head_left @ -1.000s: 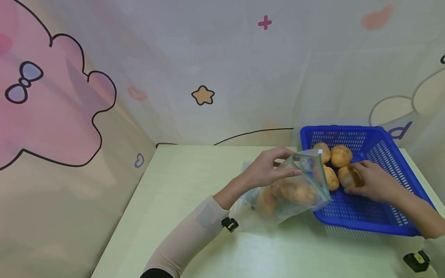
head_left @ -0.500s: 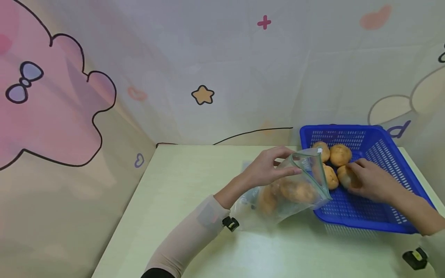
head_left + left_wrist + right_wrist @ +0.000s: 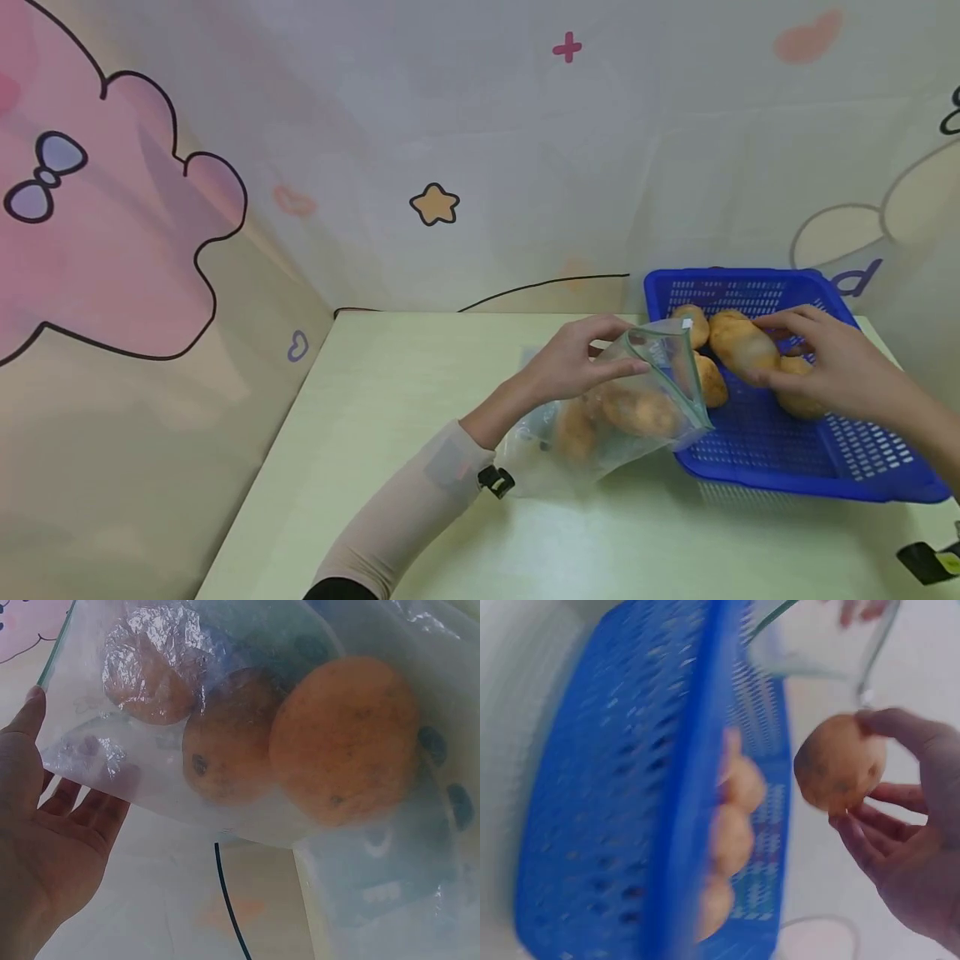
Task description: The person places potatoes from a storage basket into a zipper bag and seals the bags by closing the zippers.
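Observation:
My left hand (image 3: pixel 581 362) pinches the rim of a clear zip bag (image 3: pixel 622 454) with a green-edged mouth, tilted toward the basket. Three potatoes (image 3: pixel 345 742) show through its plastic in the left wrist view. Over the blue basket (image 3: pixel 780 483), my right hand (image 3: pixel 832 362) holds a potato (image 3: pixel 840 761) between thumb and fingertips, raised above the rim. Several other potatoes (image 3: pixel 731 840) lie in the basket; one potato (image 3: pixel 798 392) sits below the right hand, partly covered by it.
The basket stands at the right back of a pale table (image 3: pixel 360 400), near a cartoon-print cloth wall (image 3: pixel 510 167). The bag's mouth overlaps the basket's left rim in the head view.
My right hand has lifted a potato up from among the others in the basket. A potato beneath that hand has come into sight. My left hand and the bag have stayed in place.

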A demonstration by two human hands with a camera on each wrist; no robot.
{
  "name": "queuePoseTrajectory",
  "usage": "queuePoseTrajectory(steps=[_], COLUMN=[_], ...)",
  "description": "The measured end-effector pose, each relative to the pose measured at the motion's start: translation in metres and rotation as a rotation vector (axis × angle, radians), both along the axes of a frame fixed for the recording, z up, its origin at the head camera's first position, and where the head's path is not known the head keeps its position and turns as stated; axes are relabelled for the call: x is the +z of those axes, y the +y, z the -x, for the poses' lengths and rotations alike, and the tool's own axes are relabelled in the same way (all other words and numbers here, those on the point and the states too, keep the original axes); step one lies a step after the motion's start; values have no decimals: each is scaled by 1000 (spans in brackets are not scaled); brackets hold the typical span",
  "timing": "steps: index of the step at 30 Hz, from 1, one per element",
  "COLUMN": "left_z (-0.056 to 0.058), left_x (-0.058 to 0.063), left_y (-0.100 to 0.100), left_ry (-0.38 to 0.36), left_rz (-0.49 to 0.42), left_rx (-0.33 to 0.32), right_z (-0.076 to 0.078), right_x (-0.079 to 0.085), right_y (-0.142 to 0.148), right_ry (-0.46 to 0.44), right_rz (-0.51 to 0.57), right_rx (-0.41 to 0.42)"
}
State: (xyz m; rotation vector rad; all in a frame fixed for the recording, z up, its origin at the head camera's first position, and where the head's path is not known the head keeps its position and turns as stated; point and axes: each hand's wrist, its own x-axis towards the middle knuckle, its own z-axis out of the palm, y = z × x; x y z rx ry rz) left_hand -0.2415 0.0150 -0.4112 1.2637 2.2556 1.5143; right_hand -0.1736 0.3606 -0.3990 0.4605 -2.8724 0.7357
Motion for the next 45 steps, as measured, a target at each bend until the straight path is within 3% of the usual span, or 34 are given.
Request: queuePoseTrajectory(steps=[7, 12, 19, 24, 29, 33, 37, 41, 45], left_z=[3, 4, 3, 1, 1, 2, 1, 0, 0], left_x=[-1, -3, -2, -1, -1, -1, -2, -2, -5], left_y=[0, 1, 1, 1, 0, 1, 0, -1, -1], left_ry=[16, 19, 12, 3, 7, 10, 13, 19, 20], left_rz=[11, 6, -7, -15, -2, 6, -4, -17, -15], left_rx=[0, 2, 3, -3, 0, 4, 10, 20, 17], right_z=[-16, -19, -15, -14, -15, -15, -16, -15, -17], right_x=[24, 21, 13, 4, -1, -3, -9, -21, -33], right_y=[-24, -37, -49, -60, -69, -69, -62, -51, -48], right_ry=[-23, 0, -16, -26, 35, 86, 117, -90, -359], right_rz=[204, 244, 262, 290, 308, 283, 178, 114, 218], right_rx=[100, 236, 292, 267, 251, 185, 79, 89, 156])
